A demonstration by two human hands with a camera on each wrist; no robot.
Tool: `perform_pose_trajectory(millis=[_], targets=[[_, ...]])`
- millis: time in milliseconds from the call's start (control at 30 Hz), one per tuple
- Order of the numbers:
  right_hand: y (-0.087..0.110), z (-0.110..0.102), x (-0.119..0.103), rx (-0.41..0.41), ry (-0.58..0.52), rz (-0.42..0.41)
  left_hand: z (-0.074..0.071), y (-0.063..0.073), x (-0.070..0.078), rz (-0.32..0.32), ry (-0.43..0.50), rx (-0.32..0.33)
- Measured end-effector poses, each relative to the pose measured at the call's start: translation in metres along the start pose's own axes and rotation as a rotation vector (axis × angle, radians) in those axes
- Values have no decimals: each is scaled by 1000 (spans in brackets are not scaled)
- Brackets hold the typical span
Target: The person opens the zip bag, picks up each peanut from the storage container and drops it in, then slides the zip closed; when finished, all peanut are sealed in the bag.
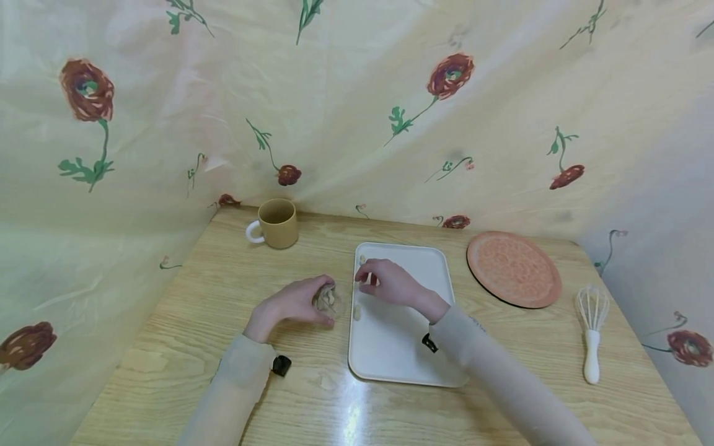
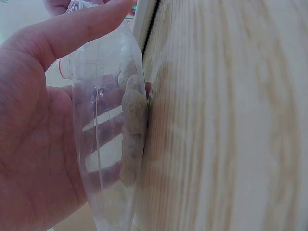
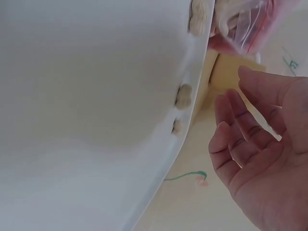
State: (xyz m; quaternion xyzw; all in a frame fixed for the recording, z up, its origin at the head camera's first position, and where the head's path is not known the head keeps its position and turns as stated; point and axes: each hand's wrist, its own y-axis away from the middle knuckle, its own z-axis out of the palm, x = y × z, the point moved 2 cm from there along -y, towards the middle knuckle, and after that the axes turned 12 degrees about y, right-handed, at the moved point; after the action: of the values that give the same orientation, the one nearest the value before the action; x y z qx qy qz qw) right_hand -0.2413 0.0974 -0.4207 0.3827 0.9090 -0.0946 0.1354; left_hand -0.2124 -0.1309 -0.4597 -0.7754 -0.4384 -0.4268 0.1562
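My left hand [image 1: 295, 301] grips a clear zip bag [image 1: 329, 303] beside the tray's left edge, thumb on one side and fingers on the other. Inside the bag, unshelled peanuts [image 2: 134, 115] show in the left wrist view. Above the left rim of a white rectangular tray [image 1: 401, 353] hovers my right hand [image 1: 393, 284], its fingers loosely bent with nothing between them. Along that side of the tray lie a few peanuts; the right wrist view shows one peanut [image 3: 198, 17] near the bag, a second peanut [image 3: 183, 97] and a third, smaller-looking peanut [image 3: 177, 127].
A tan mug [image 1: 281, 229] with a white handle stands at the back left. Right of the tray lies a round pinkish-orange mat [image 1: 513, 269], and farther right a white-handled whisk [image 1: 592, 334]. A flowered cloth [image 1: 346, 111] hangs behind the wooden table [image 1: 301, 409].
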Motion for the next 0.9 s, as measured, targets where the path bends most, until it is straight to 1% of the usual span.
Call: perform_pose_trajectory(millis=[133,300,467,700,900], targets=[[-6,-4,16,11,-19,40,0,0,0,-4,-4,-1],[-16,-6,35,2,-35,87,0,0,0,-4,-8,4],[-26,-7,49,-3,-62,127,0,0,2,4,-3,-6],[-37,4,64,-22,-109,170,0,0,3,-6,-7,-4],[-44,16,69,-42,-94,190,1,0,3,-6,-4,-6]])
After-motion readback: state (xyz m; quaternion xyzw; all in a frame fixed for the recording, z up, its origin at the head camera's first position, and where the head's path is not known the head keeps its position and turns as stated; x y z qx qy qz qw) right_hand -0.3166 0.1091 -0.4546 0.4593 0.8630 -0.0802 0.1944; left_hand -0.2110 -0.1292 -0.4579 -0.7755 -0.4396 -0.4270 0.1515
